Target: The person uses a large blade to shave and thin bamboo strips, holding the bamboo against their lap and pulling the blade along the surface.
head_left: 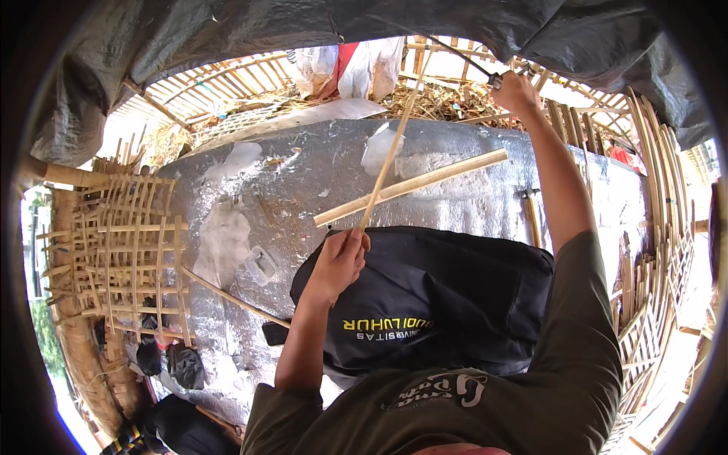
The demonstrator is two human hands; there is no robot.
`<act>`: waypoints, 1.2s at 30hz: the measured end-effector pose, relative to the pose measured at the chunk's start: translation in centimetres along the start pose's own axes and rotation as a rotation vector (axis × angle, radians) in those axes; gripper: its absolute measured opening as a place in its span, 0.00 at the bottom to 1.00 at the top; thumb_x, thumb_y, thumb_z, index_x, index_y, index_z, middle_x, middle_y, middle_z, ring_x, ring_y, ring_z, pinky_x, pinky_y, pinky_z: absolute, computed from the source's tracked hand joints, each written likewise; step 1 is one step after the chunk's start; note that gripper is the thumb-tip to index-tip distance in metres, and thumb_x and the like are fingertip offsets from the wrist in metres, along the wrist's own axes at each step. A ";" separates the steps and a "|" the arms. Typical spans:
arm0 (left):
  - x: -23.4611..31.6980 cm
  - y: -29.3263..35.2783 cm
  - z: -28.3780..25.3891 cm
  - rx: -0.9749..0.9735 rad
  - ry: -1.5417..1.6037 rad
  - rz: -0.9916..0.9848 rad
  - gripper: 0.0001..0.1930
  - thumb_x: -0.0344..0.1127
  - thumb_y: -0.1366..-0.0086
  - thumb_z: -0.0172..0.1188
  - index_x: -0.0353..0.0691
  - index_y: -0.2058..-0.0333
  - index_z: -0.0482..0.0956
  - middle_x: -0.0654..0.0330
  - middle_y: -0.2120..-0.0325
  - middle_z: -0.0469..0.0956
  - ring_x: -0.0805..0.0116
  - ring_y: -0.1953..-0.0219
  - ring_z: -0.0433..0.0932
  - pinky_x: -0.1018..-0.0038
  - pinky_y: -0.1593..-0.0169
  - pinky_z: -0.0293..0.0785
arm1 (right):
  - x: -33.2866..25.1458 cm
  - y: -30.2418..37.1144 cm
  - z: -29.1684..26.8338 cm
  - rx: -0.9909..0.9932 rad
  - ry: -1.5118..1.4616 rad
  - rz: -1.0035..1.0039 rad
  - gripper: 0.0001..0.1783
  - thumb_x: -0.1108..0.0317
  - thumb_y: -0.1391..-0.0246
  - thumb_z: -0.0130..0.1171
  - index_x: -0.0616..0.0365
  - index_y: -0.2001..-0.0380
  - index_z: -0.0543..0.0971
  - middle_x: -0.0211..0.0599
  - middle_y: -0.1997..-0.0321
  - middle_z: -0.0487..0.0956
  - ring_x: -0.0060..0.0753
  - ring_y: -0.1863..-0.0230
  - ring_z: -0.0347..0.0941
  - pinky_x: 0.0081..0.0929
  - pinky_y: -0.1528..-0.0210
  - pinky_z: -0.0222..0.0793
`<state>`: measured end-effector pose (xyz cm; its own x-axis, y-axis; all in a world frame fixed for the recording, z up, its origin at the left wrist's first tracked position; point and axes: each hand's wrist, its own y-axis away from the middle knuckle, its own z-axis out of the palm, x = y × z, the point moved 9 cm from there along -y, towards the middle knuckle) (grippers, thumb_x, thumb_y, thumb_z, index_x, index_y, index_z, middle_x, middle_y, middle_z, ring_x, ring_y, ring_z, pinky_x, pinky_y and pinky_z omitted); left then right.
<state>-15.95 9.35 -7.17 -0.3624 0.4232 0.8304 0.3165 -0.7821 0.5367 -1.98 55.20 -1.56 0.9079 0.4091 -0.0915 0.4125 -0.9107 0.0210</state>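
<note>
My left hand is closed around the lower end of a thin bamboo strip, which slants up and away toward the far side. Out at the far right my right hand grips the handle of a knife. Its long, narrow, dark blade points up and left, toward the strip's far end, and I cannot tell whether the two touch. A wider split bamboo piece lies beneath the strip, on the silver mat. Black cloth with yellow and white lettering covers my lap.
A woven bamboo lattice stands at the left. On the mat lie a hammer and a clear plastic container. Bamboo shavings and a white sack sit beyond it. Dark sheeting hangs overhead; bamboo slats line the right.
</note>
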 end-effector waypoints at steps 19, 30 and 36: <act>5.6 -15.7 4.8 0.382 -0.611 0.563 0.19 0.41 0.26 0.47 0.34 0.70 0.78 0.49 0.80 0.77 0.51 0.76 0.78 0.60 0.68 0.71 | -6.8 8.8 4.8 -0.152 -0.048 -0.257 0.14 0.61 0.49 0.56 0.59 0.65 0.81 0.50 0.66 0.83 0.52 0.62 0.83 0.45 0.53 0.80; 5.6 -16.0 5.4 0.414 -0.620 0.667 0.13 0.33 0.30 0.53 0.32 0.73 0.71 0.43 0.82 0.73 0.39 0.78 0.73 0.53 0.72 0.66 | -7.6 7.4 6.5 -0.132 0.050 -0.235 0.11 0.64 0.52 0.60 0.56 0.66 0.82 0.49 0.66 0.84 0.49 0.61 0.83 0.42 0.52 0.79; 6.6 -14.3 6.1 0.367 -0.645 0.774 0.11 0.30 0.31 0.53 0.31 0.73 0.73 0.40 0.82 0.75 0.38 0.77 0.76 0.51 0.71 0.71 | -5.2 4.9 4.7 -0.124 0.062 -0.110 0.12 0.60 0.50 0.60 0.53 0.64 0.82 0.47 0.64 0.84 0.48 0.57 0.82 0.43 0.49 0.77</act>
<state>-17.53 26.09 -8.43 0.5470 0.1167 0.8290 0.5445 -0.8017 -0.2465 -5.02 48.37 -5.70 0.8581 0.5120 -0.0383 0.5120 -0.8480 0.1370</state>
